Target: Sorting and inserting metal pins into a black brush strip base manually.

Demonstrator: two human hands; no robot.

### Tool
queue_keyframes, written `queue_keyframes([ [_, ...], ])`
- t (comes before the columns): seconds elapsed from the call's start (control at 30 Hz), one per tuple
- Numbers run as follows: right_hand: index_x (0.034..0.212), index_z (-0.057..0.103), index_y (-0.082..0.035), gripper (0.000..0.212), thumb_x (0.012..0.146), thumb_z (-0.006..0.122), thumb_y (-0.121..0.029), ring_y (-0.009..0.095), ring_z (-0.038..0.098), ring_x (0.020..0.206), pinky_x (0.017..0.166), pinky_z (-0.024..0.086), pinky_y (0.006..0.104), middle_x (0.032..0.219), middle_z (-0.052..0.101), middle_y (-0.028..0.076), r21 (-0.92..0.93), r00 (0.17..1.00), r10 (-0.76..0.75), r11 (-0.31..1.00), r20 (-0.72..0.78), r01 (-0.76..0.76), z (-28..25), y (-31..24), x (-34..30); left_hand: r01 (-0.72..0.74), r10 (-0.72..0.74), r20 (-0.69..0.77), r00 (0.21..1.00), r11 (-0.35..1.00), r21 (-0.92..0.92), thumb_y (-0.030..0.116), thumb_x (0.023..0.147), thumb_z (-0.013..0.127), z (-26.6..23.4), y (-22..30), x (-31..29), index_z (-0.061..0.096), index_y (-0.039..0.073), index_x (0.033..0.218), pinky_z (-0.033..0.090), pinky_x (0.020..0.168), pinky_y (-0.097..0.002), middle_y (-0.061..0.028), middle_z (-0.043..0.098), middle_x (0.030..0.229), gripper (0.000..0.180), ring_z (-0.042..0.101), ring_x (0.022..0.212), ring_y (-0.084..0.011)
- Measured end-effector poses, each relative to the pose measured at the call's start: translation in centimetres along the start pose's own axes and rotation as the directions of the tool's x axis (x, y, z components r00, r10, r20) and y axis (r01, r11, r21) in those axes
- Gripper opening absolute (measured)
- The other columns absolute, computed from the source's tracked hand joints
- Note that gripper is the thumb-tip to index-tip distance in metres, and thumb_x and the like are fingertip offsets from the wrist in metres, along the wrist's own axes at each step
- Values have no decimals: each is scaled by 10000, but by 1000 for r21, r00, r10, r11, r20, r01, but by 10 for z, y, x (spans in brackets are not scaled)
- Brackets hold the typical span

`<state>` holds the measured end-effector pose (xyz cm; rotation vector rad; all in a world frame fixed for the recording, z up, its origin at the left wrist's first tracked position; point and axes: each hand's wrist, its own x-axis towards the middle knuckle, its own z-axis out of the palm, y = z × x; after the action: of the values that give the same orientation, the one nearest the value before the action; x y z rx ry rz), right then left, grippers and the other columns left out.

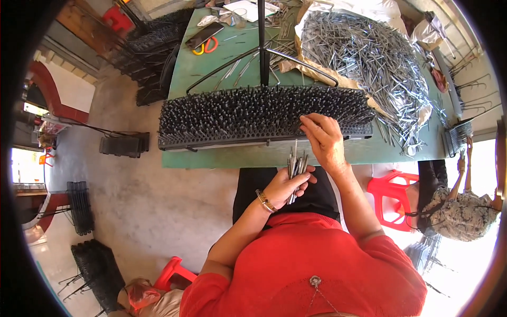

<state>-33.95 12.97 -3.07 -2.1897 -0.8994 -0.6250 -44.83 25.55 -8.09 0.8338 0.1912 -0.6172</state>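
Observation:
A bundle of thin metal rods (297,168) stands upright in my left hand (288,186), whose fingers are wrapped round it just off the table's near edge. Before me on the table lies a long black rack (227,119) with rows of holes, densely set with upright dark rods. My right hand (325,142) is at the rack's front, right of its middle. Its thumb and fingertips are pinched together among the front rods; whatever is between them is too small to make out. A black metal frame (264,63) with a central bar rises behind the rack.
On the green table (211,158), a large heap of loose metal rods (364,58) lies on brown paper. Scissors (210,45) and a dark phone (204,35) lie at the far left. Black racks (124,143) stand on the floor at left. Another person (459,211) works at right beside a red stool (393,198).

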Motion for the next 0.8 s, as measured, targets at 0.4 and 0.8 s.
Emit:
queue_keyframes([
  [0.4,1039,645,-31,265,775,669,-43,262,547,772,700,433,353,871,574,93,-76,1000,11,997,-9,-12,0,2,4,-18,22,21,1000,986,-164,170,957,477,2,9,1,447,12,1264,554,761,-341,-188,625,1069,347,646,939,-243],
  [0.8,1031,659,-46,255,778,682,-69,270,560,770,665,450,340,897,576,100,-15,995,50,999,-84,-51,-9,14,-4,-17,17,2,1000,997,-69,189,953,503,5,13,2,490,30,1194,535,687,-283,-167,623,1121,289,643,881,-177],
])
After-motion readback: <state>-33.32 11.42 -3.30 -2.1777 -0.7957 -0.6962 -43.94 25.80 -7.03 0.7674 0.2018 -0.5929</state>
